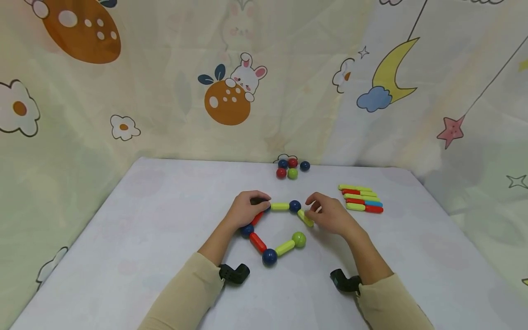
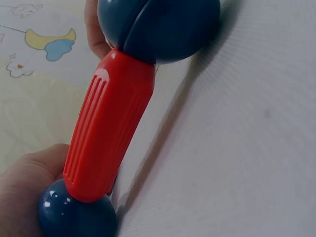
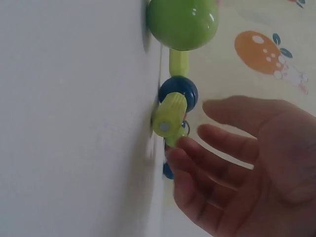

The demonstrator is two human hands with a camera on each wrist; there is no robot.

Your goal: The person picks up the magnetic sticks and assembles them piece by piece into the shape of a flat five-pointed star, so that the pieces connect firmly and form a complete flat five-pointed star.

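An unclosed ring of balls and rods lies on the table. My left hand (image 1: 246, 209) grips the dark blue ball (image 1: 267, 207) at the ring's upper left, its fingers partly hiding it. From there a red rod (image 2: 109, 126) leads to another blue ball (image 2: 163, 29). A yellow-green rod (image 1: 280, 206) runs right to a blue ball (image 1: 294, 206). From that ball a second yellow-green rod (image 3: 170, 116) points outward, its end free. My right hand (image 3: 247, 158) is beside this rod, fingers loosely bent, holding nothing. A green ball (image 1: 299, 239) ends the lower side.
Several loose red, blue and green balls (image 1: 292, 173) sit at the table's back edge. On the right lies a stack of yellow-green, red and blue rods (image 1: 361, 202). A printed cloth (image 1: 173, 91) hangs behind the white table (image 1: 136, 238).
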